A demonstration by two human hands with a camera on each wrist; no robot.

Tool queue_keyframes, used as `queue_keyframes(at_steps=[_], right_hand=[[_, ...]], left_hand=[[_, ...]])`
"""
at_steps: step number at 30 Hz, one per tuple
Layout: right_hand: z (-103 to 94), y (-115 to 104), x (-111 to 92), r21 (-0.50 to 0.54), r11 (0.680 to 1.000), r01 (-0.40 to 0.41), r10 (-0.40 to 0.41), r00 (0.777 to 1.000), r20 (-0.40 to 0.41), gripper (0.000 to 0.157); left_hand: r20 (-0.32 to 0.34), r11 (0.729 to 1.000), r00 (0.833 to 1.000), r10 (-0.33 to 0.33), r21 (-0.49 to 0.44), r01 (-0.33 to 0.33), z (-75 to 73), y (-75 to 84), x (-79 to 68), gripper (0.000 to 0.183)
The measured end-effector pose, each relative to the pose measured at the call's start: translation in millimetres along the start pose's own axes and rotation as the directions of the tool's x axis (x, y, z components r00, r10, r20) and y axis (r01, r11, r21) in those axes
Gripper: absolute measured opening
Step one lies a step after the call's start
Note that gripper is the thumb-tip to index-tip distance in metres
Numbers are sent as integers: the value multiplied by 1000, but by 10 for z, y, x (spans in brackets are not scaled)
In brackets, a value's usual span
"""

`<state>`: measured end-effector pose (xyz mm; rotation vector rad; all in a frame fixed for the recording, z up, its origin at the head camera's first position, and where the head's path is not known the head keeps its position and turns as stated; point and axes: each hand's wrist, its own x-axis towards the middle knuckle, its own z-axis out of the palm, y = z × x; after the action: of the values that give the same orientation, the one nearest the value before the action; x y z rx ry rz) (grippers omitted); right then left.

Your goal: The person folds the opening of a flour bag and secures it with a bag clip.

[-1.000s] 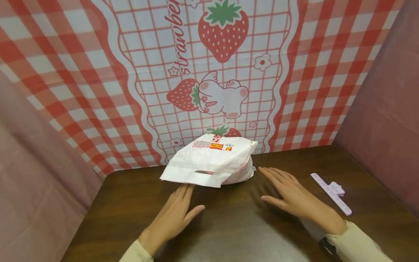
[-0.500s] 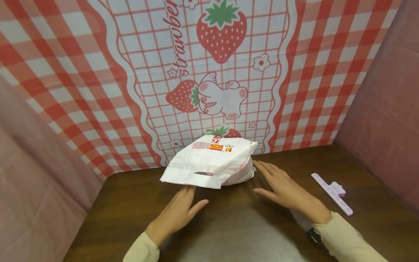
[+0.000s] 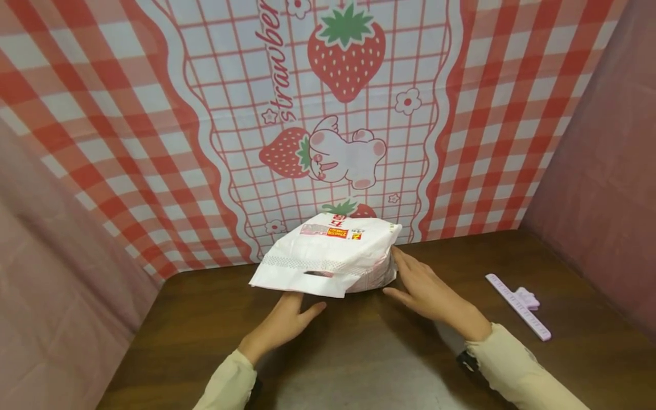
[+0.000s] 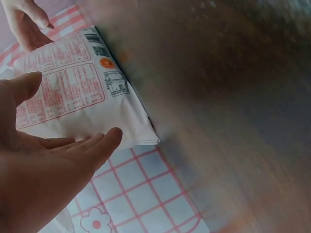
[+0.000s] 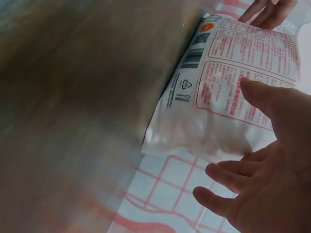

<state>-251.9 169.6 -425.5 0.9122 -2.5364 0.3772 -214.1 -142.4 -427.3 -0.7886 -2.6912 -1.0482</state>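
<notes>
A white printed package with a cut-out carry handle (image 3: 328,250) stands on the table against the backdrop, its handle end jutting toward me. My left hand (image 3: 279,326) reaches under that end, and its fingertips are hidden there in the head view. In the left wrist view the left hand (image 4: 53,165) has its thumb apart and fingers extended beside the package (image 4: 63,94). My right hand (image 3: 427,291) lies along the package's right side, fingertips at it. The right wrist view has the right hand (image 5: 286,150) with thumb and fingers spread around the package's edge, not gripping.
A pale purple bag clip (image 3: 519,306) lies on the wooden table (image 3: 359,364) at the right. Behind the package hangs a red-and-white checked strawberry cloth (image 3: 348,142). Pink cloths flank the table at left (image 3: 61,296) and right (image 3: 594,216).
My right hand has moved left and forward, up to the package's side. The left hand has slid further forward under the handle end. The package stays about where it was.
</notes>
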Motion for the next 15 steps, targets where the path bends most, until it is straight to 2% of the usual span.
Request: queue_keyframes(at_steps=[5,8,12,15], right_hand=[[66,-18,93,55,998,-27,29,999,-37,92],[98,-32,153,129,989,-77,80,997,-17,99],[142,17,231,258,960,-111,102,994,45,106],[168,103,298,367,923,-117,96,992,77,109]], left_hand=[[7,999,999,-35,7,35,45,-6,70,66],[9,999,999,-33,-2,33,67,-6,118,67],[2,1000,1000,-7,-26,7,89,-25,196,66],[28,995,999,-46,-85,48,85,-30,253,67]])
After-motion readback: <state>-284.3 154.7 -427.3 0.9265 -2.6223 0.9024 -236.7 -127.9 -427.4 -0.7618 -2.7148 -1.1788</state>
